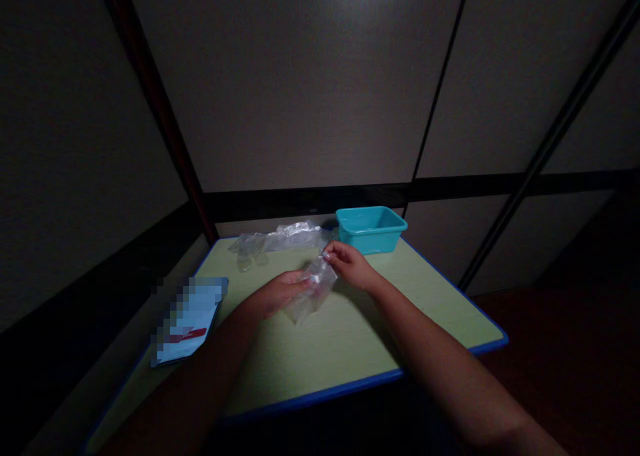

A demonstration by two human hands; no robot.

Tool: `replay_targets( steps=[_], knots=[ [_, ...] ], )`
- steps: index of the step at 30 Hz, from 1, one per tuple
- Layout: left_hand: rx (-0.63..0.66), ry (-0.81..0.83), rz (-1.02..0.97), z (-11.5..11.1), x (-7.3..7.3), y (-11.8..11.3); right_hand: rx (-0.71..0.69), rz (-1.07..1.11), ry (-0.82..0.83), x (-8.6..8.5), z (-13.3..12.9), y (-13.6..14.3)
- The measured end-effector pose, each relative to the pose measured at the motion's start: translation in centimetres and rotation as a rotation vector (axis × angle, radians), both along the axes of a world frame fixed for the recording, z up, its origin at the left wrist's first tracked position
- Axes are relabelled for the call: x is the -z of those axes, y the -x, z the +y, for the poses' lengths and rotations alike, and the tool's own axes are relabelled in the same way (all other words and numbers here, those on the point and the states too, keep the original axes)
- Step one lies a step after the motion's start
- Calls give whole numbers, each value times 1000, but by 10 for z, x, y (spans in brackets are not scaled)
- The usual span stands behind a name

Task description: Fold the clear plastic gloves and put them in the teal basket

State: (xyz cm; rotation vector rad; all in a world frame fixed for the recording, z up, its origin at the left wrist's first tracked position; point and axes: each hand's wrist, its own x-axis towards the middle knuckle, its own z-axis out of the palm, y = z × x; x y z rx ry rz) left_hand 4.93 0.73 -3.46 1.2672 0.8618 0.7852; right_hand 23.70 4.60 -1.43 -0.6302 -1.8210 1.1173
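A clear plastic bag (311, 296) is held above the middle of the table between both hands. My left hand (283, 291) grips its left side, thumb on top of the film. The fingers of my right hand (347, 263) pinch the bag's upper edge. Whether anything lies inside the bag I cannot make out. Behind it, more crumpled clear plastic (295, 237) is spread near the table's back edge, and two small round clear pieces (253, 263) show at its front left.
A turquoise plastic basin (373, 243) stands at the back right of the pale green, blue-edged table (320, 369). At the left edge lies a light blue packet or booklet (193, 319), partly blurred out. Panelled walls rise behind and to the left.
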Motion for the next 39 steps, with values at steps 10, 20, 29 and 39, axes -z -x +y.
replay_targets(
  steps=[10,20,29,39],
  knots=[
    [106,234,-227,-9,-11,1,63,36,39,9,12,-3],
    [-65,280,-132,-21,-24,-8,191,-159,-24,14,15,-2],
    [-168,322,-160,-13,-24,-7,564,-446,-457,1,18,-16],
    [-225,309,-81,-7,-29,-2,784,-244,-404,5,50,-52]
  ],
)
